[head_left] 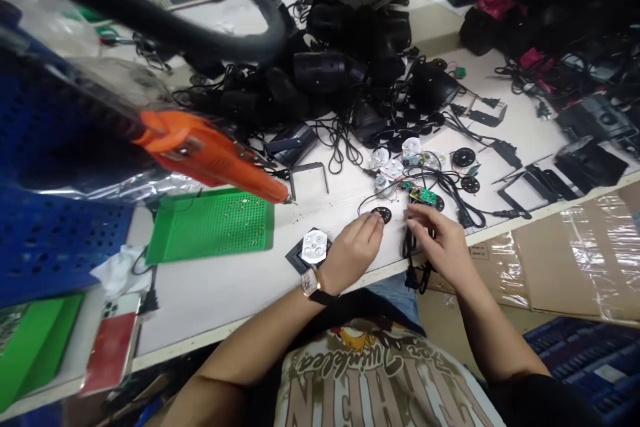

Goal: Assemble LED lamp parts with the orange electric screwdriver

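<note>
Black disc point(384, 214), broad face up, touches left hand point(353, 251), grip unclear; right hand point(445, 245) parted.

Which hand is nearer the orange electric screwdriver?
Left: the left hand, touching a black disc, is right of the orange electric screwdriver; the right hand farther right, near a green circuit board.

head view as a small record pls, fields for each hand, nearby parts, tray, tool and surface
left hand: fingertips at a black disc; gripped or only touched, cannot tell
right hand: thumb and fingers apart, near a green circuit board
left wrist: watch
part beside left hand: white hexagonal piece on a black square piece
tray: green tray with small pieces scattered in it
tool: orange tool, slanting down toward the bench
surface: white bench
</note>
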Tool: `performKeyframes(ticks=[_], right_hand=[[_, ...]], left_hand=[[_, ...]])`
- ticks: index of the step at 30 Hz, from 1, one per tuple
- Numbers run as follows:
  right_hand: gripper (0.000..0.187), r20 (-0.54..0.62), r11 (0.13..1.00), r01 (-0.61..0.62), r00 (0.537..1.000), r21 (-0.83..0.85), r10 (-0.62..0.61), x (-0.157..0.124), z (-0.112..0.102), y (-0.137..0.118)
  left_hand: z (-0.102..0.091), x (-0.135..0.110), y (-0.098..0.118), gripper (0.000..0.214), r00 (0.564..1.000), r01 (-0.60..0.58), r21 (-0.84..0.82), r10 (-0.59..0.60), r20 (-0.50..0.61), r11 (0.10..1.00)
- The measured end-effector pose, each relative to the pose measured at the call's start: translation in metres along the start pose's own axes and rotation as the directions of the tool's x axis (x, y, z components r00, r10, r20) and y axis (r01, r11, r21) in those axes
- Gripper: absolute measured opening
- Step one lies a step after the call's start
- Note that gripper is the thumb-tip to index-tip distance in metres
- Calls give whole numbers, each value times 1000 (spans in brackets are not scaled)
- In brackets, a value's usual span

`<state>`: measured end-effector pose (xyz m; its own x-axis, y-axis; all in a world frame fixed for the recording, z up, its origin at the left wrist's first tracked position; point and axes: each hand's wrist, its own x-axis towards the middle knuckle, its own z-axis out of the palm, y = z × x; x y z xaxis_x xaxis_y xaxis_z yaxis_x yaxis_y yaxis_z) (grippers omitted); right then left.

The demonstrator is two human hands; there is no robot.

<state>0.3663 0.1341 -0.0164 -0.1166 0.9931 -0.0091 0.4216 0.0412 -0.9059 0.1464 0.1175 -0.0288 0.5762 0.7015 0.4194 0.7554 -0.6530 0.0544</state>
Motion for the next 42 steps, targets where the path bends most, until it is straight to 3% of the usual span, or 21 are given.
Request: performKeyframes(ticks=[4, 8, 10, 13, 16, 18, 26, 42], right_hand=[[36, 237, 912, -205, 963, 354, 125, -4, 29, -14], [33, 338, 759, -326, 929, 563, 148, -5, 51, -31], [31, 351, 747, -338, 924, 572, 149, -6, 59, -39], [28, 357, 758, -337, 922, 558, 148, -10, 68, -48], [31, 369, 777, -341, 917, 529, 151, -13, 76, -54], [34, 381, 790, -351, 910, 503, 162, -16, 80, -57], [38, 383, 842, -344, 906, 415, 181, -25, 92, -68], [33, 356, 808, -305, 926, 503, 128, -33, 104, -68]], left_hand=[[-30, -27, -3, 35, 983, -112, -9, 109, -145, 994], [-48, -48, -8, 34, 976, -104, 10, 104, -189, 995], [-53, -56, -8, 36, 972, -38, -64, 23, -232, 997], [-59, -65, -7, 43, 935, 136, -267, -213, -284, 954], [-64, -69, -5, 56, 870, 327, -451, -451, -201, 831], [-65, -70, -6, 65, 847, 392, -525, -519, -115, 755], [-60, -85, -12, 75, 815, 424, -672, -579, -8, 607], [-64, -94, -10, 71, 805, 375, -619, -573, -151, 690]])
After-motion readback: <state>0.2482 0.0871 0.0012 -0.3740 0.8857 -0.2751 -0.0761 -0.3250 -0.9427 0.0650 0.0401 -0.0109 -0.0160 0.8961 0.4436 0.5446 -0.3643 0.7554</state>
